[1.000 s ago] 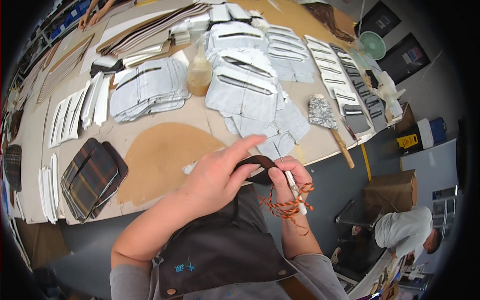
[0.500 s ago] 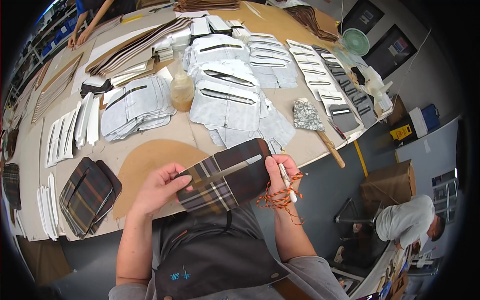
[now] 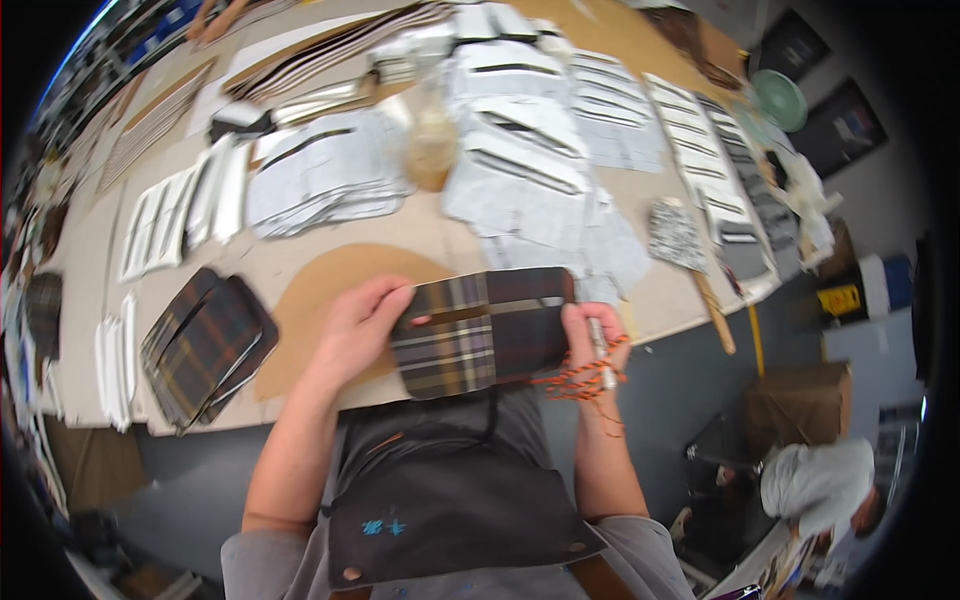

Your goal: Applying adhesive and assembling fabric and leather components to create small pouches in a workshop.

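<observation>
Between my two hands a plaid fabric panel (image 3: 445,365) in dark brown, tan and white is stretched over the table's near edge. A narrow slot runs along it, and a pink fingertip seems to show through at its left end. My left hand (image 3: 362,322) pinches the left end, thumb on top. My right hand (image 3: 592,350) grips the right end. A thin white tool (image 3: 601,345) with an orange-and-black cord (image 3: 575,383) is also held in my right hand. More plaid panels (image 3: 205,350) lie stacked to the left.
A tan rounded board (image 3: 330,280) lies behind my left hand. Farther back are stacks of pale slotted pieces (image 3: 325,175), a glue bottle (image 3: 432,145) and a wooden-handled, speckled-headed tool (image 3: 678,232). Another person (image 3: 815,490) sits at right; a co-worker's hands (image 3: 213,22) show at top left.
The view has turned, so the table has shifted right and up. The panel has been levelled from its slant, and a crease line now stands upright across it. Both hands keep their hold.
</observation>
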A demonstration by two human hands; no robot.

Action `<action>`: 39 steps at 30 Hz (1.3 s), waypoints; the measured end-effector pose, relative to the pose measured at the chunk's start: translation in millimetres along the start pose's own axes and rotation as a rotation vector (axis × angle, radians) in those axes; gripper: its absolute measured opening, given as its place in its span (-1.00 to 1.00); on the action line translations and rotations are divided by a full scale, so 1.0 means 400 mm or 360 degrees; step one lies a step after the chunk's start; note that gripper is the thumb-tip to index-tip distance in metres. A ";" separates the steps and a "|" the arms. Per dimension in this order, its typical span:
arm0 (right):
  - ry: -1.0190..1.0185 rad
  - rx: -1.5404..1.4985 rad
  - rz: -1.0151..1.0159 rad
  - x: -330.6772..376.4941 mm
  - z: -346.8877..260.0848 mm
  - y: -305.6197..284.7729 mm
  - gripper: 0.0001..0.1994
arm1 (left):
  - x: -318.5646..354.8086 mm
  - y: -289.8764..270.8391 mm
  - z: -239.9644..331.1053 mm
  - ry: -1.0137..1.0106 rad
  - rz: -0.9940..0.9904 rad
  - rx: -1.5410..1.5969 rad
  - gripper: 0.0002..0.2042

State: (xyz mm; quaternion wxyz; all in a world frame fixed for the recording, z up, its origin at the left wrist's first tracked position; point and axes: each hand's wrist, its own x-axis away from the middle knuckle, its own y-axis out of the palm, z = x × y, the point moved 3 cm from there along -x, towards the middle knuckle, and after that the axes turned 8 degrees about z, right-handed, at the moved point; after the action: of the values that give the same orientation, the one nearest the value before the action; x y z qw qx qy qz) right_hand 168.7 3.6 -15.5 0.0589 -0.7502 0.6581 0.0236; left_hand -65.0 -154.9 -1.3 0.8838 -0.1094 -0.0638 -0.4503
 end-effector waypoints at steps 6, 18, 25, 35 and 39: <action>-0.0002 -0.0142 0.0066 -0.005 0.014 -0.002 -0.87 | 0.000 -0.007 0.020 -0.0123 -0.0103 0.0137 -0.78; -0.0053 -0.0095 0.0091 -0.014 0.033 -0.005 -0.85 | -0.001 -0.008 0.028 -0.0091 -0.0178 0.0096 -0.85; 0.0076 -0.0054 0.0035 -0.010 0.031 0.005 -0.86 | 0.025 0.006 0.009 0.0229 -0.0177 0.0097 -0.72; 0.0176 -0.0169 -0.0043 -0.005 0.001 -0.003 -0.84 | 0.012 0.011 0.026 0.0002 -0.0002 0.0006 -0.82; 0.0143 -0.0198 -0.0101 -0.021 0.007 -0.020 -0.88 | 0.010 0.012 0.038 0.0207 0.0264 0.0258 -0.87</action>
State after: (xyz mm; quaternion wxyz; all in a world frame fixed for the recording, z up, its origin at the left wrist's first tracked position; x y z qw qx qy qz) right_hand 175.7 13.2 -17.0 -0.0168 -0.7732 0.6332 0.0290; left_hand -58.9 -151.6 13.7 0.9263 -0.0133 -0.0334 -0.3751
